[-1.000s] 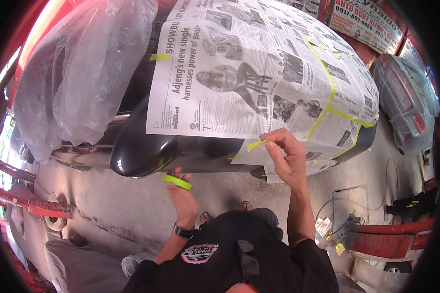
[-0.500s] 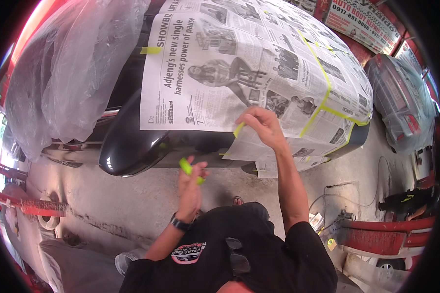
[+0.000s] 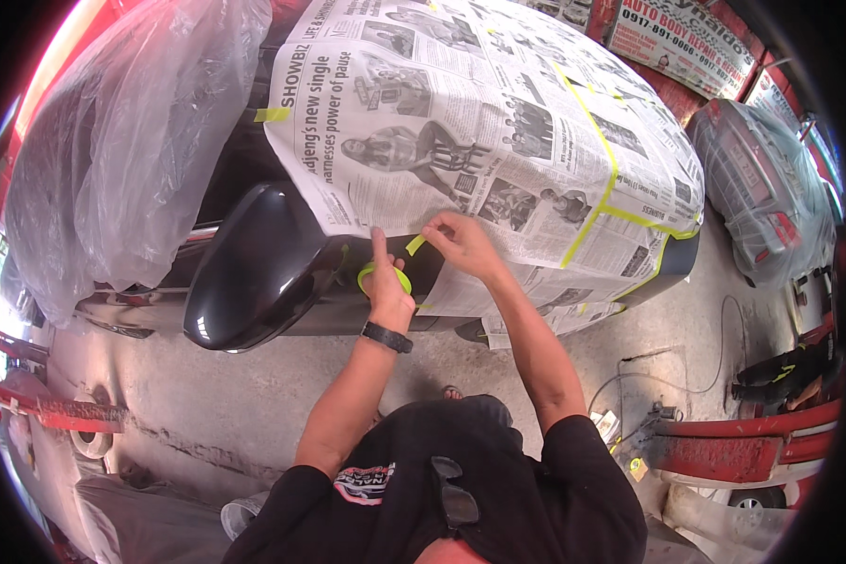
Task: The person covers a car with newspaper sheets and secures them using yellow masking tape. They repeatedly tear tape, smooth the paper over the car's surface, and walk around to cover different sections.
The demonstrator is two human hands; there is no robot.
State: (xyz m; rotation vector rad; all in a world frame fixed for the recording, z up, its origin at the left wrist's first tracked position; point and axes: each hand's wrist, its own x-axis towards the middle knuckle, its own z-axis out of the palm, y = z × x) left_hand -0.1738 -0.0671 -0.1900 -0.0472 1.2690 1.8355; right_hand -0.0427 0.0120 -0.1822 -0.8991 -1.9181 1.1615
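Newspaper sheets (image 3: 484,99) cover the front of a black car (image 3: 343,305), joined and edged with yellow-green masking tape. At the sheet's lower edge, my right hand (image 3: 465,246) pinches a short strip of masking tape (image 3: 415,246) between thumb and fingers. Close by on the left, my left hand (image 3: 386,285) carries a roll of masking tape (image 3: 364,274), with one finger pointing up against the paper's edge. The near left corner of the newspaper bends down beside the glossy black side mirror (image 3: 249,254).
Clear plastic sheeting (image 3: 150,122) drapes over the car at the left. Another car (image 3: 766,197), wrapped in plastic, stands at the far right. Red metal beams (image 3: 714,461) flank me on both sides. A hose (image 3: 724,348) trails over the concrete floor (image 3: 207,395).
My left hand has risen from below the car's edge to the newspaper with the roll. My right hand has shifted left and slightly down with the strip. The paper's corner now bends.
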